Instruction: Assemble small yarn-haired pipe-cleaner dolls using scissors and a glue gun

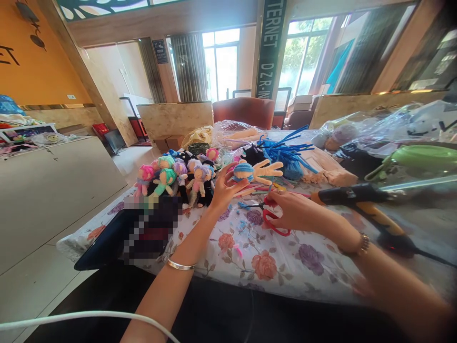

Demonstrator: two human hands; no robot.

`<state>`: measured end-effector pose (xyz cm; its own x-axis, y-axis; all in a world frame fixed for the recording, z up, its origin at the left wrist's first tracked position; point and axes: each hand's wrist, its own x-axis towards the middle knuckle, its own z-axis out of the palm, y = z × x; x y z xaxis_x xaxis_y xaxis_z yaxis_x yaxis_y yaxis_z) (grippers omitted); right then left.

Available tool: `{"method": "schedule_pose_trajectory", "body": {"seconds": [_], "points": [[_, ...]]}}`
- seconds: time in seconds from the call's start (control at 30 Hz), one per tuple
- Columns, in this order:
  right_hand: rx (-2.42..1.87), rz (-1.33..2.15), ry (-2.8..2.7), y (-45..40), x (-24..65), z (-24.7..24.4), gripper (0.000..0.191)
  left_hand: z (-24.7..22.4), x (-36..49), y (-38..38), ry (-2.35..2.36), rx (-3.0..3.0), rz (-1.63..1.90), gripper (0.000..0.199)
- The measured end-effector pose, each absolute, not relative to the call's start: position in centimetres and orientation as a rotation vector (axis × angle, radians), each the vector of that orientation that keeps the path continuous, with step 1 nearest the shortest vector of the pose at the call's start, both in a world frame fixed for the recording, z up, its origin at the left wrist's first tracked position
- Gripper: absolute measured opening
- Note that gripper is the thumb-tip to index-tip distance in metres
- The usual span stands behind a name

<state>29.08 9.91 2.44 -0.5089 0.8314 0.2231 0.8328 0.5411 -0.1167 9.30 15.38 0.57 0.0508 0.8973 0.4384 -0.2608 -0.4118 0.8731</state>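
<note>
One blue-haired yarn doll is shown, in the head view, clamped by its head in the left grip, between thumb and fingers, above a flower-patterned counter. Red-handled scissors are held in the right grip, fingers closed round the handles. The held doll is judged light, soft and easily squashed, best taken by its rounded head, limbs left free.

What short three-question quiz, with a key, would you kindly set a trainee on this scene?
1. Which hand holds the scissors?
2. True or false: the doll in the left hand has pink hair.
3. Fill in: the glue gun is to the person's ____ of the scissors.

Key: 1. The right hand. 2. False; it is blue. 3. Right.
</note>
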Motion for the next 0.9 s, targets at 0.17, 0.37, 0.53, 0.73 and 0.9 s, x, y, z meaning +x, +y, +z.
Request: {"method": "schedule_pose_trajectory", "body": {"seconds": [0.17,0.37,0.53,0.73,0.9], "points": [[-1.322,0.170,-2.446,10.6,29.7,2.8,0.029,0.7,9.3,15.3,0.746,1.453,1.576,0.060],[-1.224,0.558,-2.072,11.0,29.9,3.6,0.044,0.7,9.2,15.3,0.780,1.491,1.591,0.054],[-1.291,0.429,-1.822,11.5,29.6,3.2,0.051,0.5,9.2,15.4,0.748,1.444,1.526,0.055],[-1.252,0.419,-1.649,11.4,28.8,2.6,0.049,0.4,9.8,15.2,0.682,1.340,1.413,0.048],[-1.175,0.585,-1.591,12.0,28.5,1.6,0.046,0.7,9.9,14.9,0.605,1.345,1.347,0.045]]}}
